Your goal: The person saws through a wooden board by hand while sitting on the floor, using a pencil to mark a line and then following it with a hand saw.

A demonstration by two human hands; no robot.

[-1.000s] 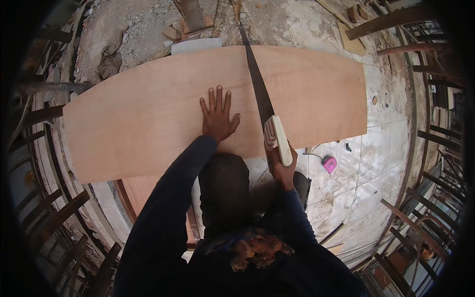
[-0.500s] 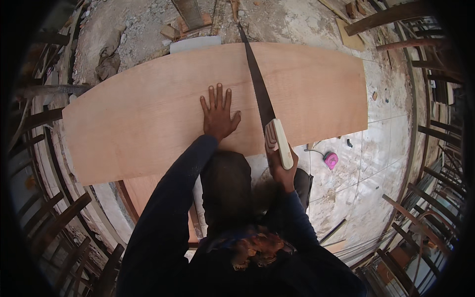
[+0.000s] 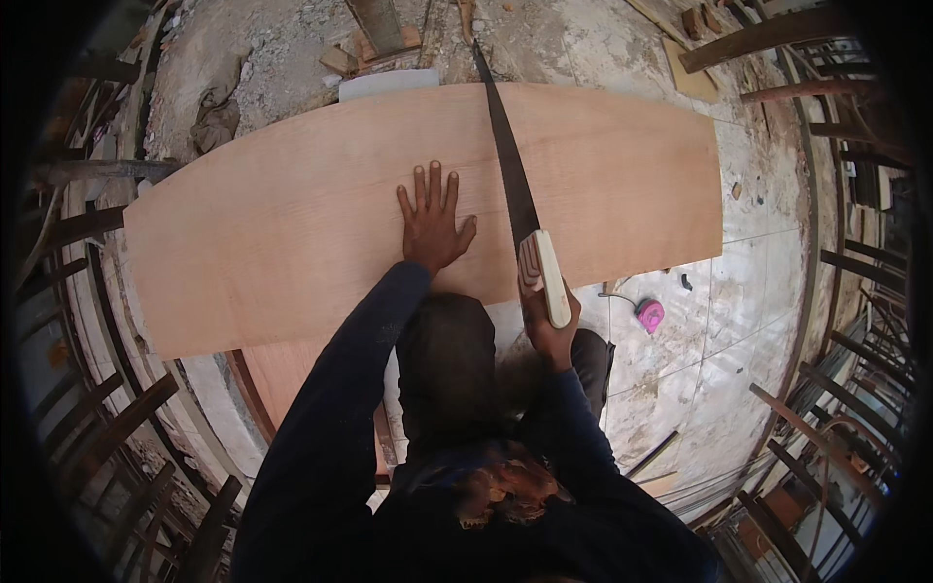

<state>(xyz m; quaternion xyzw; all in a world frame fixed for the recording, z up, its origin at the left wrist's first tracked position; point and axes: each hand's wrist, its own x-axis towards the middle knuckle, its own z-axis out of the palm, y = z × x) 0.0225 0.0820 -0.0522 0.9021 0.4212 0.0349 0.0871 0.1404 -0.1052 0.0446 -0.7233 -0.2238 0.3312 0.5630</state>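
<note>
Saw (image 3: 512, 167) is lying across the board (image 3: 292, 214), right of the frame's centre. Its long axis is running steeply up the frame, leaning left: tip is pointing to top centre, pale handle (image 3: 551, 282) is sitting lower right. Whether the teeth are biting into the wood, cannot tell.

Board is stretching lengthwise from left to right, its outline bowing in the lens. Blade is crossing the short way, tip reaching past the upper edge; handle is overlapping the lower edge. Right edge is ending right of centre, with tiled floor (image 3: 753, 277) showing between it and the timbers at far right. A pink tape measure (image 3: 649, 314) is resting on that floor, near the lower edge. A white block (image 3: 390, 85) is showing just beyond the upper edge, top centre-left. Person's knee (image 3: 447, 340) is sitting close to the lower edge, bottom centre.

Left hand (image 3: 434, 233) is pressing flat on the board, left of the blade and apart from it, fingers straight and spread, thumb angling right. Right hand (image 3: 551, 330) is gripping the handle, fingers curling closed through its opening.
</note>
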